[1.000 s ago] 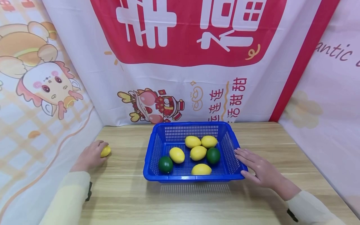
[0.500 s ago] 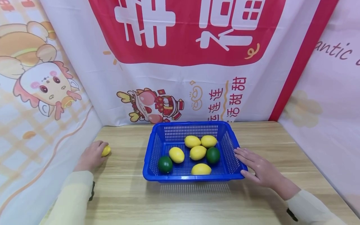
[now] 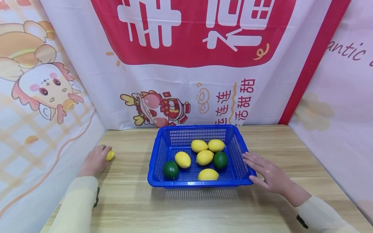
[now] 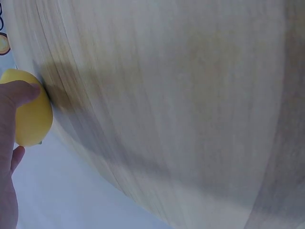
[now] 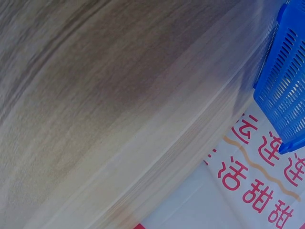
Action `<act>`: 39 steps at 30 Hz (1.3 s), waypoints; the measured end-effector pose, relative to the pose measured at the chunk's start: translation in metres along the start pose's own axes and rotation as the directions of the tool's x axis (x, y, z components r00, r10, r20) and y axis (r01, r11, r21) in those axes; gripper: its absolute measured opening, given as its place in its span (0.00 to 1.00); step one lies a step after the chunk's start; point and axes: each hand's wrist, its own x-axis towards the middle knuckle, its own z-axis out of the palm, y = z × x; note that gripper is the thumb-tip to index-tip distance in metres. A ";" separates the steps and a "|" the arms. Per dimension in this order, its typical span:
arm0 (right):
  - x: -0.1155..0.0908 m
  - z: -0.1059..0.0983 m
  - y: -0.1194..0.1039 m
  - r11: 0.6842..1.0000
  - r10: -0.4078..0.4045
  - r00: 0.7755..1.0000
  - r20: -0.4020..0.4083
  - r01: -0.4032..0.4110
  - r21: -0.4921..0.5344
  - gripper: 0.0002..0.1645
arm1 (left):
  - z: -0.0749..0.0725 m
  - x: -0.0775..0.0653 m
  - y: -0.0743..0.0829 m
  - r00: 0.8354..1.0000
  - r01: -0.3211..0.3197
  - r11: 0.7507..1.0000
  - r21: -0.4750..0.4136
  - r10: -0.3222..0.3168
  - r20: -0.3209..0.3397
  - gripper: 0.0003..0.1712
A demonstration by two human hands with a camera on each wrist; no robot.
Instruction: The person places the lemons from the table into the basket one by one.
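Observation:
At the left side of the table my left hand (image 3: 94, 160) grips a yellow lemon (image 3: 110, 155). In the left wrist view the thumb lies over the lemon (image 4: 34, 117), with another fingertip below it; the palm side is hidden. The lemon is at the tabletop; whether it touches the wood I cannot tell. My right hand (image 3: 269, 174) rests with fairly straight fingers against the right rim of a blue plastic basket (image 3: 201, 184). Inside the basket lie several lemons (image 3: 205, 157) and two round dark green fruits (image 3: 220, 160), (image 3: 170, 170).
The wooden table (image 3: 137, 207) meets a printed cloth backdrop (image 3: 186, 77) close behind the basket. Cloth walls flank it left (image 3: 43, 136) and right (image 3: 335, 136), the left one close beside my left hand.
My left forearm has shifted slightly to the right, while the hand stays on the lemon. The right hand, the basket and the fruit in it look unchanged.

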 end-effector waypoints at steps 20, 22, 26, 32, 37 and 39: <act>0.000 0.001 0.000 1.000 -0.019 1.000 -0.017 0.019 -0.006 0.33 | 0.000 -0.001 -0.002 1.000 -0.020 0.999 0.042 0.020 0.013 0.28; 0.001 0.001 0.000 1.000 -0.026 0.999 -0.025 0.026 -0.007 0.33 | 0.001 0.000 -0.002 1.000 -0.029 0.998 0.050 0.030 -0.006 0.29; 0.001 0.001 0.000 0.999 -0.034 0.999 -0.041 0.034 -0.008 0.34 | 0.001 0.003 -0.003 0.997 -0.060 0.996 0.070 0.064 -0.050 0.29; 0.000 0.001 0.001 0.999 -0.035 0.998 -0.046 0.035 -0.006 0.35 | -0.006 0.010 0.002 0.994 -0.087 0.991 0.101 0.093 -0.063 0.33; 0.001 0.003 0.002 0.998 -0.057 0.996 -0.065 0.057 -0.005 0.35 | -0.012 0.019 0.010 0.981 -0.138 0.985 0.108 0.151 -0.120 0.29; 0.001 0.004 0.002 0.998 -0.065 0.995 -0.072 0.064 -0.004 0.36 | -0.014 0.024 0.012 0.971 -0.165 0.979 0.117 0.182 -0.152 0.26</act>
